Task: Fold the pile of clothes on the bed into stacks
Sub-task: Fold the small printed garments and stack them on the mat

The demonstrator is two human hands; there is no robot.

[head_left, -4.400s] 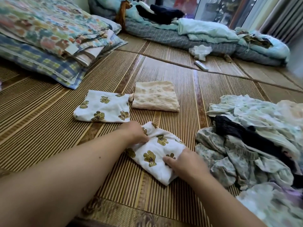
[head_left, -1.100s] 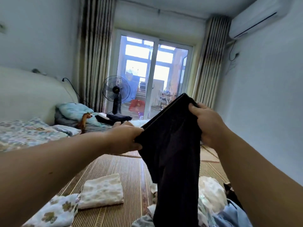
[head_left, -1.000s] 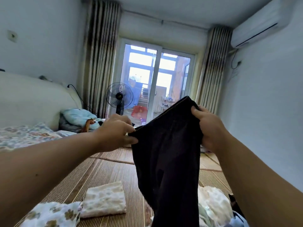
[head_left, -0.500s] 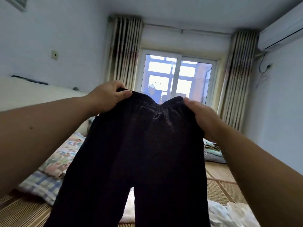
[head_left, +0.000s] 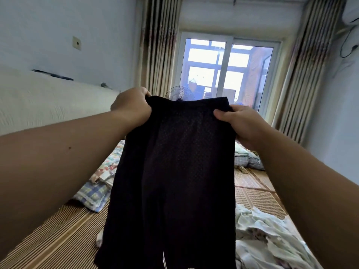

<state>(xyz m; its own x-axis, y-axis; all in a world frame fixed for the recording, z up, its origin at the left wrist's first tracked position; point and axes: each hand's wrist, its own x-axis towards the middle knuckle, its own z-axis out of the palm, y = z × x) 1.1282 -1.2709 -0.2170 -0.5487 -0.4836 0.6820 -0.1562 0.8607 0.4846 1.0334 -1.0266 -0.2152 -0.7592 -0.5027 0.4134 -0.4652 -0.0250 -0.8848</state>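
Observation:
A pair of black mesh trousers [head_left: 174, 171] hangs in the air in front of me, spread flat and hiding the middle of the bed. My left hand [head_left: 131, 108] grips the left end of the waistband. My right hand [head_left: 239, 123] pinches the right end, thumb on the near side. The unfolded pile of pale clothes [head_left: 268, 235] lies on the striped bed mat [head_left: 58, 235] at the lower right. The folded pieces are hidden behind the trousers, save a white scrap [head_left: 99, 239] at their left edge.
Patterned pillows and folded bedding [head_left: 101, 181] lie at the left by the white headboard [head_left: 48, 101]. More bedding [head_left: 246, 160] sits at the far right. A standing fan [head_left: 179, 94] and a glass door [head_left: 227, 72] with curtains are at the back.
The folded printed piece was let go and the black trousers were lifted from the pile. In the last second both hands spread the waistband wide, then drew it level and lower.

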